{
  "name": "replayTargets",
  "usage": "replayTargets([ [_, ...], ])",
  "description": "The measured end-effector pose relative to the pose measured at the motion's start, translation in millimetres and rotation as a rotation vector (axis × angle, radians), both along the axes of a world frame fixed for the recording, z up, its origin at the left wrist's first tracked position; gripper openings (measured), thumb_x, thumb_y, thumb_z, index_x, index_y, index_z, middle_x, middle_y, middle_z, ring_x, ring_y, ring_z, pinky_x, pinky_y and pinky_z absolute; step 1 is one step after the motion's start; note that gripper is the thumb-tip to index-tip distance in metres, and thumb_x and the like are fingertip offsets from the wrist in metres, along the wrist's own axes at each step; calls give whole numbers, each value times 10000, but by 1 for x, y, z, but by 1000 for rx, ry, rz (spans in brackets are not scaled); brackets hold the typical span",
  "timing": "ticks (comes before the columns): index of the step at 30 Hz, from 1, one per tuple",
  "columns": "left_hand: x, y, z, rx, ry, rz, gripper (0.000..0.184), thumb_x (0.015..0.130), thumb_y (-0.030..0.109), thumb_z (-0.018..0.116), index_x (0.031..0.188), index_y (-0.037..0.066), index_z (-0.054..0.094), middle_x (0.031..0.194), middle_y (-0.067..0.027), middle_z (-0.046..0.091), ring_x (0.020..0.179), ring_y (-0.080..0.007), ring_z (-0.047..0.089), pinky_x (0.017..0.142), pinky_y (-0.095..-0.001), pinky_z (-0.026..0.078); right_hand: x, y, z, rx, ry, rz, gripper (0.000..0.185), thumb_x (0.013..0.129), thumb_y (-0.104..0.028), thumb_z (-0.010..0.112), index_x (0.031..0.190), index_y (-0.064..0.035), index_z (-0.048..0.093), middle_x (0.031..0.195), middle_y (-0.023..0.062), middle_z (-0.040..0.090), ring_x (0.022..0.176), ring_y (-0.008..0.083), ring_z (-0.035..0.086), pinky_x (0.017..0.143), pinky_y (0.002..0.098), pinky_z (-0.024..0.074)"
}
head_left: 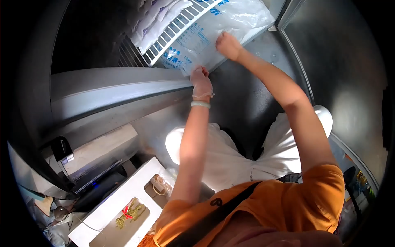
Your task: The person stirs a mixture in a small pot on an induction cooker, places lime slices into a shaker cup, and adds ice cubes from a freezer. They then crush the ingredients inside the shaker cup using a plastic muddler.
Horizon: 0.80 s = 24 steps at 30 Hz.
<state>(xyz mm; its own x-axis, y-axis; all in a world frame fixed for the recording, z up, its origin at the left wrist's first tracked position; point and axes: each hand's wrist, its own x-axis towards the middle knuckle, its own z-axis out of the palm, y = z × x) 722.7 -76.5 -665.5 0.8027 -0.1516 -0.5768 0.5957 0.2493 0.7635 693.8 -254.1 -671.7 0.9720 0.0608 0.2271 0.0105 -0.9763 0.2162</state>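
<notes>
A large clear plastic bag with blue printing [197,39] lies inside an open cabinet, beside a white wire shelf [166,39]. My left hand [201,83], in a thin translucent glove with a pale bracelet below it, pinches the bag's lower edge. Bare and curled, my right hand [228,45] is at the bag's right side, its fingers closed on what looks like the bag's film. White packets with purple marks [158,20] rest on the wire shelf, left of the bag.
An open metal door [345,78] stands at the right. The cabinet's sill [123,90] runs below the shelf. At the lower left are a white box with cut-out windows [94,224], a pale carton [105,150] and a dark device [98,187].
</notes>
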Motion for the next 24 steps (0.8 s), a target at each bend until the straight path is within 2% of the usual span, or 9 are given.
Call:
replayTargets([
  [6, -2, 17, -21, 94, -156, -173, 133, 871, 96, 485, 739, 91, 503, 672, -3, 469, 597, -103, 429, 562, -246, 351, 22, 41, -31, 558, -147, -109, 51, 711, -183, 632, 670, -170, 659, 796, 11, 646, 843, 181, 607, 802, 391, 359],
  [7, -2, 14, -28, 299, -378, -369, 140, 870, 105, 484, 732, 94, 500, 663, -2, 463, 587, -103, 423, 554, -247, 349, 16, 35, -32, 546, -139, -130, 51, 711, -183, 632, 670, -170, 659, 796, 11, 646, 843, 181, 607, 802, 391, 359],
  [9, 8, 10, -23, 514, -639, -546, 146, 868, 114, 483, 724, 98, 498, 654, -1, 457, 577, -104, 417, 546, -248, 346, 31, 33, -21, 1002, 13, -160, 104, 735, -189, 632, 648, -134, 650, 760, 35, 658, 832, 203, 618, 836, 410, 331],
  [11, 0, 14, -17, 126, -272, -321, 150, 857, 120, 485, 710, 97, 499, 649, -6, 455, 566, -110, 412, 541, -256, 349, 26, 26, -15, 1177, 72, -142, 112, 750, -171, 629, 671, -98, 663, 734, 47, 659, 791, 193, 619, 818, 384, 357],
  [13, -1, 11, -7, 106, -207, -303, 150, 851, 121, 487, 703, 94, 499, 652, -8, 458, 573, -112, 417, 542, -256, 350, 26, 11, -20, 1339, 123, -117, 124, 764, -152, 626, 694, -63, 676, 708, 60, 660, 749, 183, 621, 800, 358, 383],
  [15, -1, 8, -1, 84, -135, -276, 151, 844, 122, 489, 697, 92, 499, 655, -11, 461, 581, -113, 423, 544, -256, 351, 22, 0, -30, 1814, 95, 5, 110, 757, -70, 613, 798, -21, 703, 699, 65, 657, 685, 134, 602, 712, 294, 439],
  [19, -3, 5, -2, 98, -79, -159, 156, 837, 129, 487, 687, 89, 501, 639, -13, 457, 584, -120, 427, 550, -248, 353, 4, 1, -26, 1999, 79, 12, 133, 771, 54, 551, 773, -4, 671, 709, 59, 641, 693, 138, 597, 639, 262, 459],
  [21, 1, 4, 1, 72, -90, -174, 156, 837, 133, 489, 689, 87, 503, 636, -13, 456, 587, -122, 431, 554, -247, 357, -1, 1, -21, 2171, -48, -209, 219, 764, 75, 557, 894, -31, 698, 734, 46, 645, 704, 142, 604, 667, 256, 459],
  [24, 2, 6, -6, 81, -51, -159, 153, 835, 118, 487, 689, 77, 505, 626, -17, 455, 588, -130, 439, 556, -253, 363, -8, -19, -25, 2077, -222, -180, 229, 807, 12, 589, 1014, -13, 682, 796, 59, 668, 697, 178, 621, 686, 285, 462],
])
